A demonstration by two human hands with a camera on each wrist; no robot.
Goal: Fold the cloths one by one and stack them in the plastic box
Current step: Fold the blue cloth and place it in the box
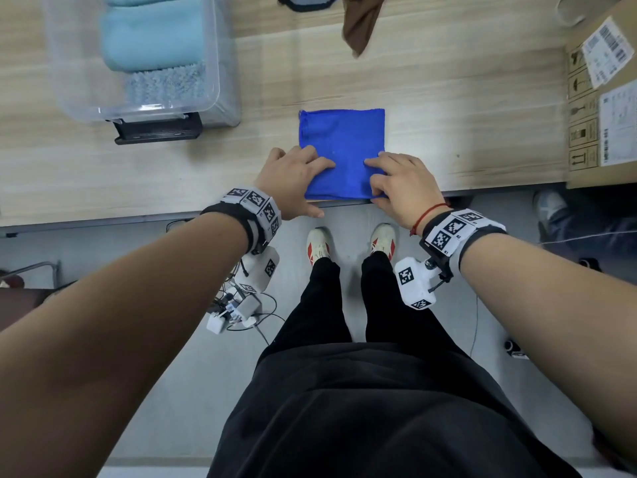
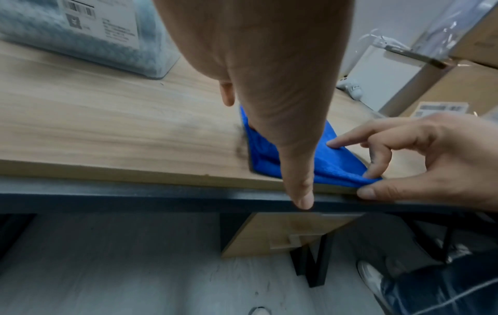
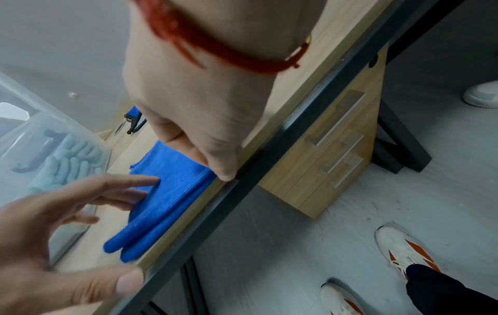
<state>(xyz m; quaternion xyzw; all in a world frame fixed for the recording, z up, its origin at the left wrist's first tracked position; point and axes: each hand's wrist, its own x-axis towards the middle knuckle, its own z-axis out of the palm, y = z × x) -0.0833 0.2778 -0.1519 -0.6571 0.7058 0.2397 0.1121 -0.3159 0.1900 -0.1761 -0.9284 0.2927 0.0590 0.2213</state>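
A blue cloth (image 1: 343,143), folded into a rectangle, lies on the wooden table (image 1: 103,160) with its near edge at the table's front edge. My left hand (image 1: 300,177) rests on its near left part with straight fingers, thumb hanging past the table's edge. My right hand (image 1: 393,181) is at the near right corner. In the left wrist view its index finger presses on the cloth (image 2: 337,164), while middle finger and thumb pinch the corner. The clear plastic box (image 1: 220,98) stands at the far left with folded light blue cloths (image 1: 151,36) inside.
A brown cloth (image 1: 362,22) lies at the far edge of the table, behind the blue one. A cardboard box (image 1: 599,98) with labels stands at the right. A black latch (image 1: 158,129) sticks out from the plastic box's near side.
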